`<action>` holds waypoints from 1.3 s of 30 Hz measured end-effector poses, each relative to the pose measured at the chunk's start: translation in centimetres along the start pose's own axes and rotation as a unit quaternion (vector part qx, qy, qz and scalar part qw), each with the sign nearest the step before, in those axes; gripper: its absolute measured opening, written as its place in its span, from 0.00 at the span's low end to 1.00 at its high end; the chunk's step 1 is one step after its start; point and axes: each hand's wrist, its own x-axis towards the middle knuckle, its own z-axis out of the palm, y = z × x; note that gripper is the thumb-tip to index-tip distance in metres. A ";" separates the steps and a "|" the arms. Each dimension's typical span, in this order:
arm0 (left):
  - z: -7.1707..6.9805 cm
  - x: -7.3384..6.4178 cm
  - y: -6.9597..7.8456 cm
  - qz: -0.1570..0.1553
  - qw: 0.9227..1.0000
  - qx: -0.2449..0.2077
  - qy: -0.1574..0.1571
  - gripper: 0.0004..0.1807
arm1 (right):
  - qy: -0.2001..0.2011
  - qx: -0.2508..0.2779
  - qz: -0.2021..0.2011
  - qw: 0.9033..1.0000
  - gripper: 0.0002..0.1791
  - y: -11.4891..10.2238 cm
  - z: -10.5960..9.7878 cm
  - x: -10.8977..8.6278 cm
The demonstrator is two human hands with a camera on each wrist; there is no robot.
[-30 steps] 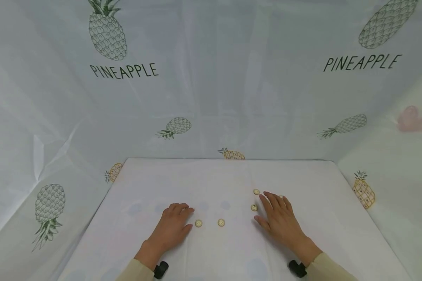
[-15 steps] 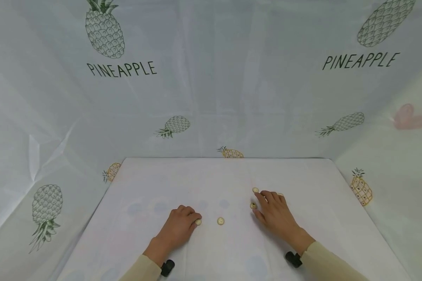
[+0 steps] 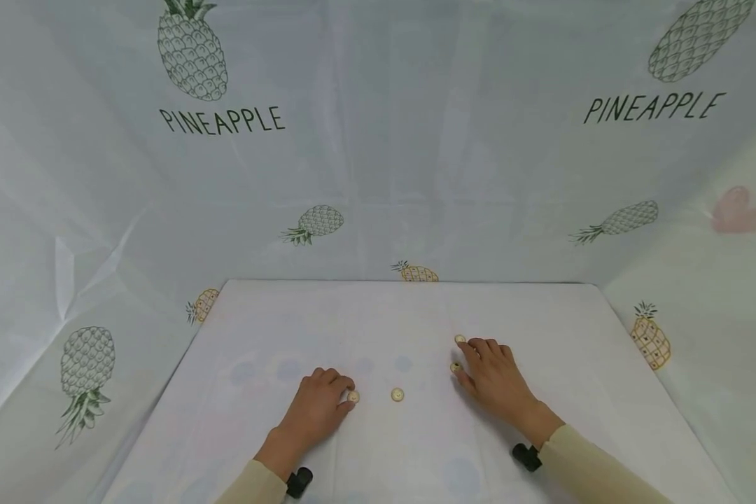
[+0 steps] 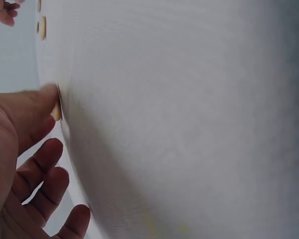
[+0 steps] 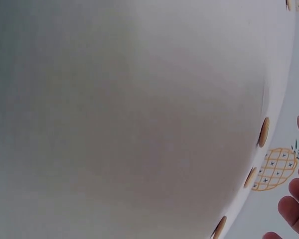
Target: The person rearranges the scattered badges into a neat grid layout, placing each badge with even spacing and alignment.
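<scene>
My left hand pinches a small round wooden disc between thumb and forefinger, at the tabletop. Seen from the left wrist, the thumb partly covers this disc, while the other fingers are spread apart. Another pale disc with dark marks lies to its right. Beside my right hand are two more discs, one by the forefinger and one by the thumb. In the right wrist view, the fingers are apart, off the discs.
A white cloth with faint coloured spots covers the table. Behind and at the sides hang pale sheets printed with pineapples. In the right wrist view, a further disc lies near the lower edge.
My left hand has moved right and closed thumb and forefinger on the nearest disc. My right hand has shifted slightly left; a disc once visible behind its fingers is now hidden from the head view.
</scene>
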 end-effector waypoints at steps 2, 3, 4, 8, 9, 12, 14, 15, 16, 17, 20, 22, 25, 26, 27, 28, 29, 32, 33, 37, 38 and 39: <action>0.0 0.0 0.0 0.002 1.000 0.007 0.004 0.12 | -0.002 0.004 0.003 1.000 0.32 0.2 -0.1 0.2; 0.0 0.0 0.0 0.003 1.000 0.012 0.005 0.11 | -0.003 0.005 0.004 1.000 0.32 0.3 -0.2 0.2; 0.1 0.0 0.1 0.006 1.000 0.020 0.006 0.11 | -0.006 0.002 0.005 1.000 0.30 0.4 -0.2 0.3; 0.1 0.0 0.4 0.017 0.998 0.061 0.009 0.12 | -0.017 -0.009 0.002 1.000 0.25 1.1 -0.4 0.4; 0.2 -0.1 0.5 0.020 0.997 0.070 0.010 0.12 | -0.018 -0.012 0.001 1.000 0.24 1.3 -0.3 0.4; 0.0 -0.2 0.9 0.019 0.997 0.081 0.009 0.13 | -0.015 -0.013 -0.006 1.000 0.21 2.0 -0.2 0.5; 0.0 -0.4 0.9 0.013 0.997 0.078 0.009 0.13 | -0.011 -0.012 -0.010 1.000 0.19 2.3 -0.1 0.5; 0.1 -0.4 0.9 0.010 0.997 0.077 0.008 0.14 | -0.008 -0.011 -0.012 1.000 0.18 2.4 0.0 0.5; 0.1 -0.5 0.9 0.006 0.997 0.074 0.007 0.14 | -0.009 -0.010 -0.013 1.000 0.17 2.4 0.0 0.6; 0.3 -0.4 0.9 0.005 0.997 0.074 0.010 0.14 | -0.011 -0.010 -0.015 1.000 0.16 2.4 0.0 0.6; 0.7 -0.2 0.9 0.007 0.997 0.072 0.015 0.14 | -0.029 -0.013 -0.019 0.999 0.14 2.3 -0.1 0.7; 0.8 -0.1 1.0 0.011 0.997 0.070 0.021 0.14 | -0.046 -0.015 -0.022 0.999 0.13 2.1 -0.2 0.7; 0.8 0.0 1.1 0.016 0.997 0.066 0.033 0.14 | -0.066 -0.018 -0.031 0.997 0.12 1.8 -0.2 0.9; 0.8 -0.1 1.1 0.016 0.997 0.063 0.036 0.14 | -0.071 -0.022 -0.033 0.997 0.12 1.7 -0.2 0.9; 0.7 -0.1 1.1 0.017 0.997 0.060 0.039 0.15 | -0.075 -0.024 -0.035 0.996 0.12 1.6 -0.1 1.0; 0.7 -0.2 1.1 0.017 0.997 0.057 0.041 0.15 | -0.077 -0.024 -0.036 0.996 0.13 1.5 0.0 1.0; 0.7 -0.2 1.2 0.018 0.997 0.055 0.041 0.15 | -0.078 -0.025 -0.037 0.996 0.13 1.5 0.1 1.0; 0.7 -0.2 1.2 0.014 0.998 0.050 0.041 0.15 | -0.079 -0.028 -0.033 0.996 0.13 1.4 0.5 1.1; 0.7 -0.2 1.2 0.013 0.998 0.050 0.040 0.15 | -0.078 -0.027 -0.032 0.996 0.13 1.4 0.7 1.1; 0.9 -0.1 1.1 0.008 0.998 0.051 0.036 0.15 | -0.075 -0.017 -0.030 0.997 0.11 1.5 1.1 1.1; 1.0 -0.1 1.1 0.008 0.998 0.052 0.035 0.15 | -0.074 -0.014 -0.031 0.997 0.10 1.4 1.2 1.2; 1.0 0.0 1.0 0.006 0.998 0.053 0.034 0.15 | -0.073 -0.011 -0.032 0.997 0.10 1.4 1.2 1.2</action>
